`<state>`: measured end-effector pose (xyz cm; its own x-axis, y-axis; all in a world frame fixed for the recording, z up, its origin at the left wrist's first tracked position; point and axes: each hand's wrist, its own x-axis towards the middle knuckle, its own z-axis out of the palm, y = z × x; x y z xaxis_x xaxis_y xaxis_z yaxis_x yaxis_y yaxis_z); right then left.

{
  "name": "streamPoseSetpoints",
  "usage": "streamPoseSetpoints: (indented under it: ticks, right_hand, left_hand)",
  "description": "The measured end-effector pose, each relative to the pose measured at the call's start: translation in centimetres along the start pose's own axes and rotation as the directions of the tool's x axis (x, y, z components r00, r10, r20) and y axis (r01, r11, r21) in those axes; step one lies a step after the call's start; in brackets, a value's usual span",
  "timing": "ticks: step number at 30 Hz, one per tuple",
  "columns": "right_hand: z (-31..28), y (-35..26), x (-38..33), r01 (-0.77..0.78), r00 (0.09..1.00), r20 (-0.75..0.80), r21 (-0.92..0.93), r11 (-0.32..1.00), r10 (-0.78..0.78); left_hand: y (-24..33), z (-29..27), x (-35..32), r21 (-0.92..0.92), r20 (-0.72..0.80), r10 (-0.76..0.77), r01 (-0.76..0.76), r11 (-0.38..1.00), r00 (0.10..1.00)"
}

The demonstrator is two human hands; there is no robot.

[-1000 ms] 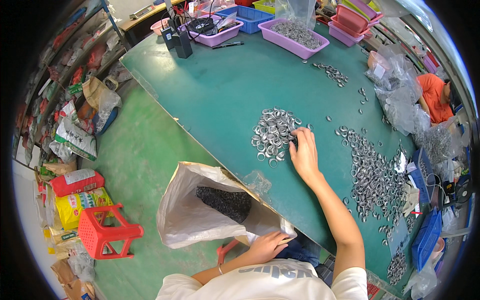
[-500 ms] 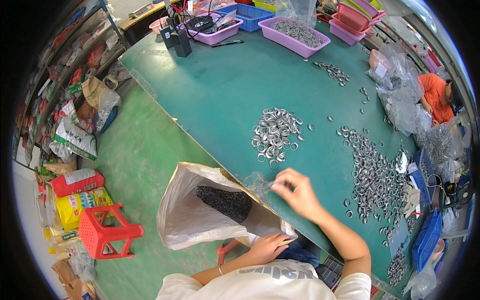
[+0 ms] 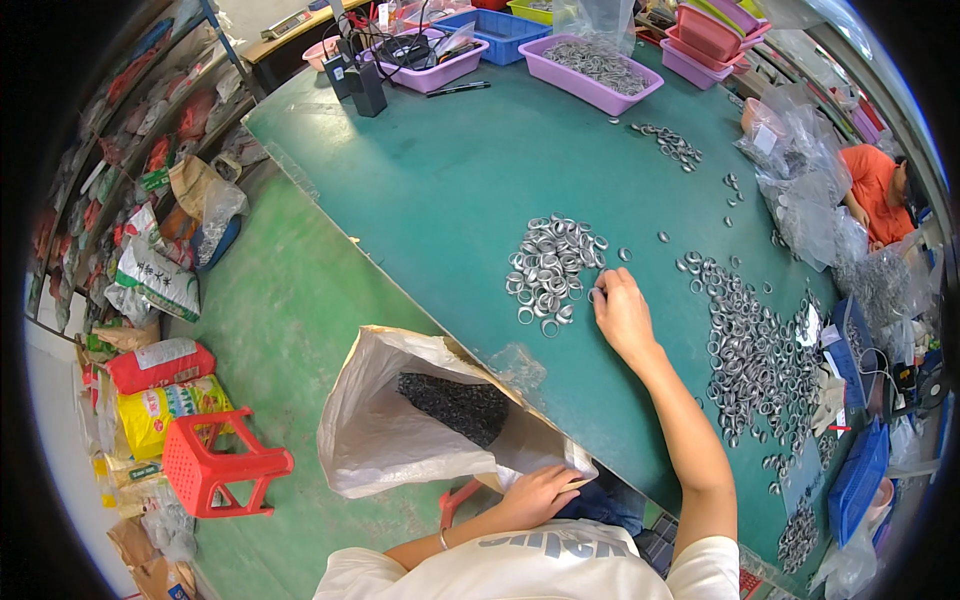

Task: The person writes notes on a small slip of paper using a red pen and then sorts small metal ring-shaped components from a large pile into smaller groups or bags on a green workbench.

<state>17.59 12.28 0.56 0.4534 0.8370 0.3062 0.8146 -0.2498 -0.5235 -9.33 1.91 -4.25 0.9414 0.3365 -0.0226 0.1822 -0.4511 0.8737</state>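
A small heap of grey metal rings (image 3: pixel 553 262) lies on the green table (image 3: pixel 430 180). At its right edge my right hand (image 3: pixel 624 315) has its fingertips pinched together on a metal ring (image 3: pixel 597 294), partly hidden by the fingers. Below the table's edge a large white woven sack (image 3: pixel 385 450) hangs with its mouth spread wide. Inside it rests a mass of small dark pieces (image 3: pixel 455 408), too small to make out singly. My left hand (image 3: pixel 540 494) is closed over the sack's near rim. A crumpled clear plastic piece (image 3: pixel 518 368) sits at the table edge beside the sack.
A bigger spread of rings (image 3: pixel 755 360) covers the table's right side. At the far end stand a purple tray of rings (image 3: pixel 595 85) and a blue tray (image 3: pixel 497 38). A red stool (image 3: pixel 215 465) is on the floor at left. A person in orange (image 3: pixel 880 195) sits far right.
My right hand has moved from the table edge by the sack, away from me and rightward, to the small heap of rings. My left hand stays on the sack's rim.
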Motion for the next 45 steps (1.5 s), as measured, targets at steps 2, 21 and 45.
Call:
streamPoseSetpoints:
  ticks: [2,21,45]
  right_hand:
    - [-0.3,0.6,0.2,-0.066,0.996,0.064,0.110,0.992,0.059]
    - [-2.5,-7.0,-5.1,-0.067,0.727,0.606,0.530,0.845,-0.322]
    - [-1.6,-0.8,-5.0,0.203,0.973,0.072,0.182,0.962,-0.219]
  left_hand:
    - [-0.2,0.1,-0.2,-0.006,-0.012,-0.012,0.012,1.000,1.000]
    - [0.0,-0.3,0.4,-0.025,-0.031,0.026,-0.027,0.999,0.999]
    - [0.1,-0.6,0.6,-0.074,0.009,-0.010,0.011,0.997,1.000]
